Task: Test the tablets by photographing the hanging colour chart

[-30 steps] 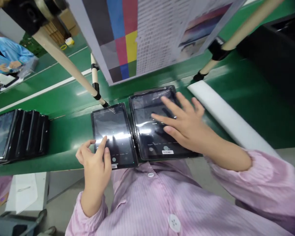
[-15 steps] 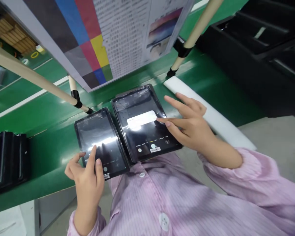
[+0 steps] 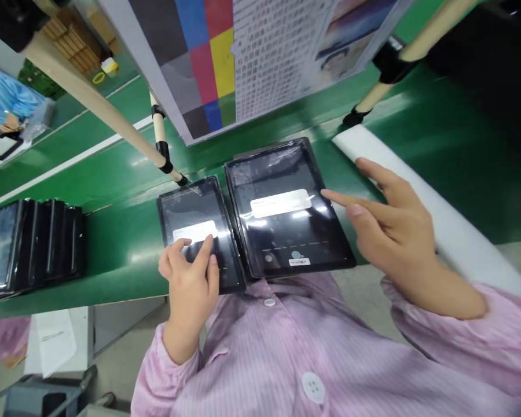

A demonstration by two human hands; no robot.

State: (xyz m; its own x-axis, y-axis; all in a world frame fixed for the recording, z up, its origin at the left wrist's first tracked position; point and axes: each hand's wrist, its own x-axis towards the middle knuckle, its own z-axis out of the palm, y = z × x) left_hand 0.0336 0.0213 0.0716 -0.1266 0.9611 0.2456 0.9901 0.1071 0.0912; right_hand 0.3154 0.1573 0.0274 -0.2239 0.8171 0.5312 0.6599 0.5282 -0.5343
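Two black tablets lie side by side at the front edge of the green table. Over the left tablet is my left hand, index finger pointing at a white pop-up box on its screen and other fingers apart; whether the fingertip touches the glass I cannot tell. The right tablet shows a similar white box above a row of camera controls. A small barcode label sits at its lower edge. My right hand is just off that tablet's right side, index finger stretched toward its edge, holding nothing.
A printed colour chart stands behind the tablets on a frame of beige pipes. White foam roll lies at right. Several black tablets stand at left. A person in blue sleeves is at far left.
A white box has appeared on the left tablet's screen. My right hand has drawn back rightward from the right tablet's box. The whole view has shifted, showing more at the left.
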